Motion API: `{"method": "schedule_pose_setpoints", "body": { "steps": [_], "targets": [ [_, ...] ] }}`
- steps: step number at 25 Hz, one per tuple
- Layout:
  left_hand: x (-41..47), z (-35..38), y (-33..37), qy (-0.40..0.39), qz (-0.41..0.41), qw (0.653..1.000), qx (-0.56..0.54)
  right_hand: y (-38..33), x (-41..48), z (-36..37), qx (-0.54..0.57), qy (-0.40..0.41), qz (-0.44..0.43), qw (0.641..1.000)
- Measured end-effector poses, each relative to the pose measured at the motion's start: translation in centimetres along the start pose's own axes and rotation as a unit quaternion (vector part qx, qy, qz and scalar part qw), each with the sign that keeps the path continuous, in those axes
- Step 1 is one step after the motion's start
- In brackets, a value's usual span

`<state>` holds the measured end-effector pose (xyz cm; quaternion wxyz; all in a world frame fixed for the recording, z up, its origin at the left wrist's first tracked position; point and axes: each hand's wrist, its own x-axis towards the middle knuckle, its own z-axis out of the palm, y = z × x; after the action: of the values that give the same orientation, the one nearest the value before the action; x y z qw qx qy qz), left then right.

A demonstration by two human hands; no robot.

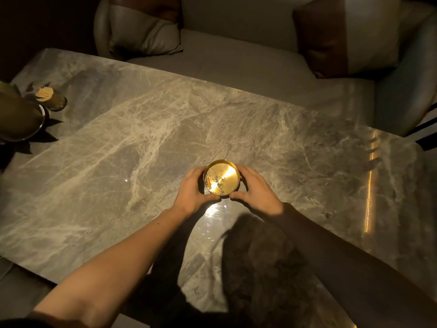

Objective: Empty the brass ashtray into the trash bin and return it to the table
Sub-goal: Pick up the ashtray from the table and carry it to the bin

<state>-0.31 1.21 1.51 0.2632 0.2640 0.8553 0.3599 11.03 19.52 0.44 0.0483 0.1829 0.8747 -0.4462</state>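
— Marble tabletop (pixel 99 143), grey and veined, is filling the view under dim light; what is sitting at the left?

— A toothpick holder (pixel 48 98) is standing near the far left edge, just beside a dark metal-rimmed vessel (pixel 19 121) that is running off the view. No writing is showing that can be read.

— And in the middle?

— The brass ashtray (pixel 221 177) is resting near the middle, ash and a butt lying inside. The left hand (pixel 192 189) and right hand (pixel 256 189) are cupping it from both sides, each grip closed around its wall.

— Behind?

— A pale sofa (pixel 236 60) is stretching past the far edge, a cushion (pixel 144 34) propped at the left, another cushion (pixel 343 36) at the right.
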Motion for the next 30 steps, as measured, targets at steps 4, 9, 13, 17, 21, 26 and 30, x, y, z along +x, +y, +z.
{"method": "schedule_pose_setpoints", "body": {
  "steps": [4, 9, 13, 17, 21, 26, 30],
  "targets": [
    [-1.0, -0.1, 2.3, 0.012, 0.03, 0.999, -0.034, -1.5, -2.3, -2.9, 0.033, 0.035, -0.011, 0.999],
    [-3.2, 1.2, 6.9, -0.011, 0.034, 0.988, -0.147, -2.0, -8.0, -6.8, 0.127, 0.074, 0.016, 0.989],
    [-5.4, 3.9, 10.3, -0.034, 0.015, 0.968, -0.249, -1.2, -12.3, -8.7, 0.159, 0.096, 0.049, 0.981],
    [-7.5, 6.0, 12.6, -0.066, 0.005, 0.947, -0.313, 0.5, -15.8, -12.1, 0.184, 0.066, 0.028, 0.98],
    [-8.1, 5.7, 13.7, -0.094, -0.009, 0.933, -0.348, 0.9, -17.4, -13.8, 0.255, 0.035, 0.053, 0.965],
    [-7.2, 4.0, 13.9, -0.133, 0.013, 0.925, -0.355, -1.1, -17.1, -13.9, 0.245, 0.058, 0.076, 0.965],
    [-5.7, 2.9, 12.7, -0.175, 0.05, 0.928, -0.326, -4.2, -15.9, -12.5, 0.222, 0.114, 0.079, 0.965]
  ]
}}
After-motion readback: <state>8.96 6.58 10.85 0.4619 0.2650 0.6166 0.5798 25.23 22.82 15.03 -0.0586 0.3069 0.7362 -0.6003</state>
